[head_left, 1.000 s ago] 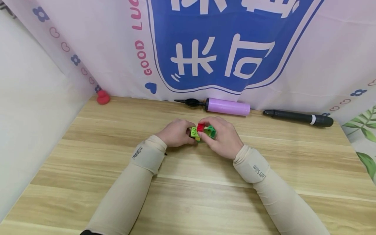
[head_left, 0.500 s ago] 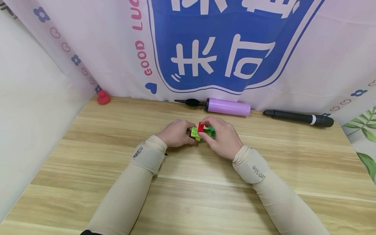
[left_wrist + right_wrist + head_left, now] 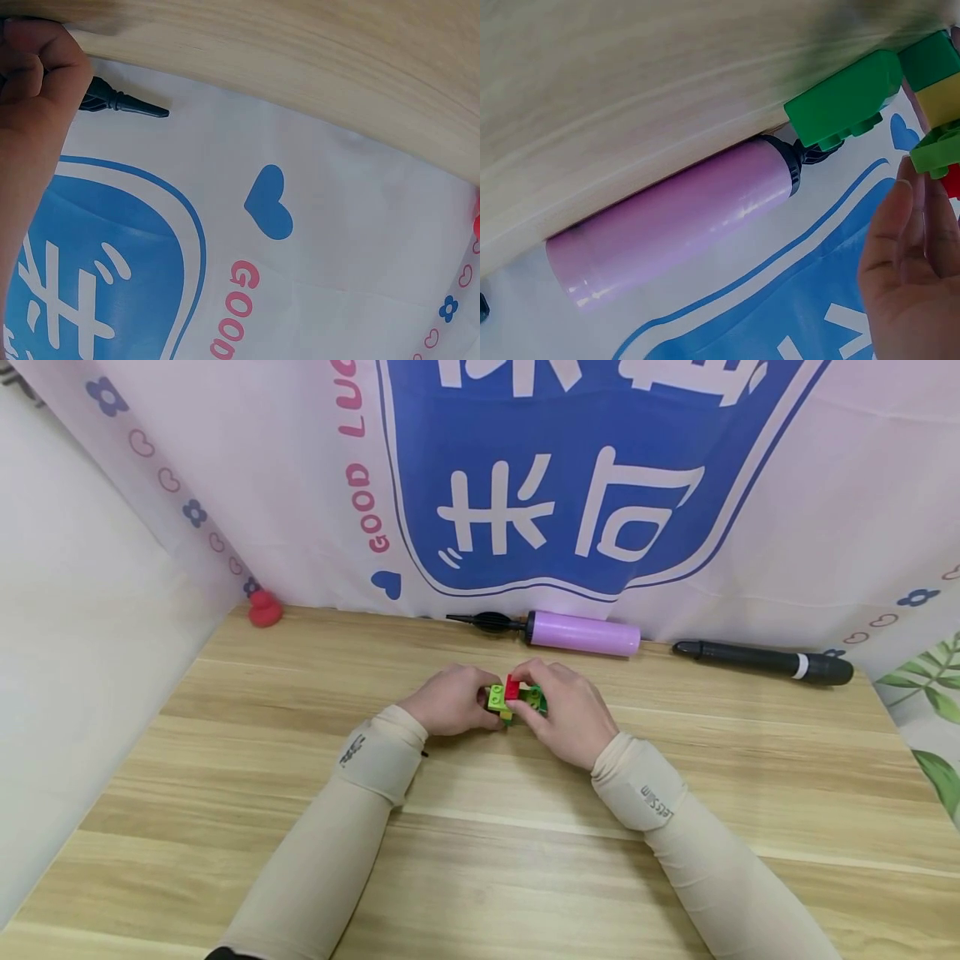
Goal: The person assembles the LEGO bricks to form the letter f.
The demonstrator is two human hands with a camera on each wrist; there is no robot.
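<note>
Near the table's middle, my left hand (image 3: 453, 700) grips the left end of a small toy-brick build in the head view. Its light green brick (image 3: 497, 697) shows studs on top, with a yellow brick (image 3: 939, 100) and a dark green brick (image 3: 930, 61) beneath. My right hand (image 3: 572, 706) pinches a red brick (image 3: 512, 687) between thumb and forefinger, at the top of the build. Whether the red brick is pressed onto the studs is unclear. A green brick (image 3: 845, 99) with a rounded end appears in the right wrist view. In the left wrist view, my left fingers (image 3: 49, 49) are curled.
Behind the hands, a purple hand pump (image 3: 583, 633) with a black nozzle lies along the table's back edge. A black wand-like tool (image 3: 765, 662) lies right of it. A red knob-shaped object (image 3: 264, 609) stands at the back left corner. A printed cloth (image 3: 300, 485) hangs behind.
The red brick has turned in my right fingers, showing a narrower, taller face, then dipped slightly. My right hand has shifted a little left; my left hand has stayed in place.
</note>
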